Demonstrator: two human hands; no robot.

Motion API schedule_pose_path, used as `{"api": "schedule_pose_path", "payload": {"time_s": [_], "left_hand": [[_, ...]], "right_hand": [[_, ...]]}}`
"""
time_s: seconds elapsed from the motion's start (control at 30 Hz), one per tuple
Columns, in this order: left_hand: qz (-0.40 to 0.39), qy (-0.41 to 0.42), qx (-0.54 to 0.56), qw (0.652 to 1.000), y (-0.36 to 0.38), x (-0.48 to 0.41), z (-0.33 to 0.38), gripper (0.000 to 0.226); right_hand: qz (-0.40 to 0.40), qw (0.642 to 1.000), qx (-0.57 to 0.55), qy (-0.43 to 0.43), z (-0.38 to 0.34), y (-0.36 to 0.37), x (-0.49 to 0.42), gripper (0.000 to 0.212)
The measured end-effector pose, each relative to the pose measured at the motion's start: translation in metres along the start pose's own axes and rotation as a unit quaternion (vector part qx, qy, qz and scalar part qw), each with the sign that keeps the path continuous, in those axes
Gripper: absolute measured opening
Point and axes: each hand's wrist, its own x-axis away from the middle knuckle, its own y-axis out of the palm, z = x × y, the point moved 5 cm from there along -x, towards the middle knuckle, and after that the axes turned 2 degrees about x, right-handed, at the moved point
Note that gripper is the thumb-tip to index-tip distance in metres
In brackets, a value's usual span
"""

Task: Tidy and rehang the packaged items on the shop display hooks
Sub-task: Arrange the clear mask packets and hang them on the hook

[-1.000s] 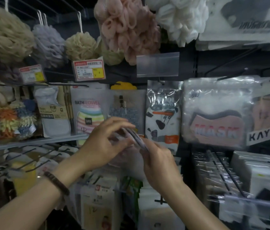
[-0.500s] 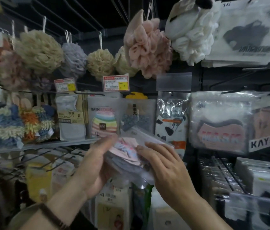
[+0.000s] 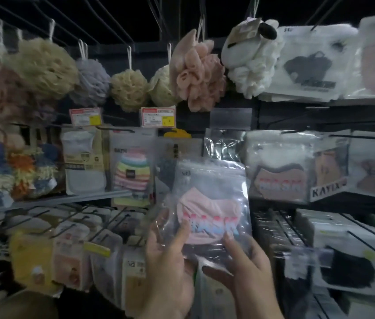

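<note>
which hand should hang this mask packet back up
Probably the right hand: it grips the mask packet on the side nearest the matching hanging packets; the left hand would reach across.

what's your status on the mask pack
Left hand and right hand both hold mask pack by its lower edge. Pack upright, not hung. Matching packs hang to the right.

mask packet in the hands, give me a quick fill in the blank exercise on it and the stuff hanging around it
1. The left hand and right hand hold a clear packet with a mask whose colour is ____.
2. The big word printed across that mask reads ____.
3. A matching packet hangs on the display to the ____ of the held one.
4. The pink puff hangs ____ the held packet.

Missing words: pink; MASK; right; above
</note>
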Motion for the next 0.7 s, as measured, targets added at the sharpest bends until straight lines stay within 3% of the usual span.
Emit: {"api": "schedule_pose_path", "payload": {"time_s": [0.1,0.23,0.3,0.43,0.53,0.6,0.7], "left_hand": [[-0.038,-0.018,-0.062,0.997,-0.006,-0.004,-0.005,0.033],[-0.121,-0.09,-0.166,0.975,-0.007,-0.015,-0.008,0.039],[-0.142,-0.098,-0.171,0.97,0.003,-0.009,-0.014,0.031],[-0.144,-0.069,-0.027,0.987,0.031,0.005,-0.029,0.04],[-0.114,-0.04,0.053,0.991,0.056,0.015,-0.044,0.043],[-0.119,-0.03,0.032,0.992,0.07,0.021,-0.051,0.031],[-0.116,-0.02,-0.032,0.992,0.076,0.015,-0.04,0.023]], "right_hand": [[0.027,0.998,0.042,-0.036,-0.016,-0.015,0.014,0.015],[-0.027,0.986,0.157,-0.052,-0.046,-0.036,0.012,0.021],[-0.017,0.982,0.172,-0.079,-0.057,-0.043,0.004,0.029],[0.076,0.99,0.031,-0.115,-0.056,-0.047,-0.01,0.055],[0.042,0.995,0.003,-0.091,-0.046,-0.033,-0.02,0.043],[0.03,0.996,-0.002,-0.085,-0.048,-0.034,-0.029,0.028],[0.003,0.997,-0.007,-0.077,-0.069,-0.052,-0.038,0.027]]}}
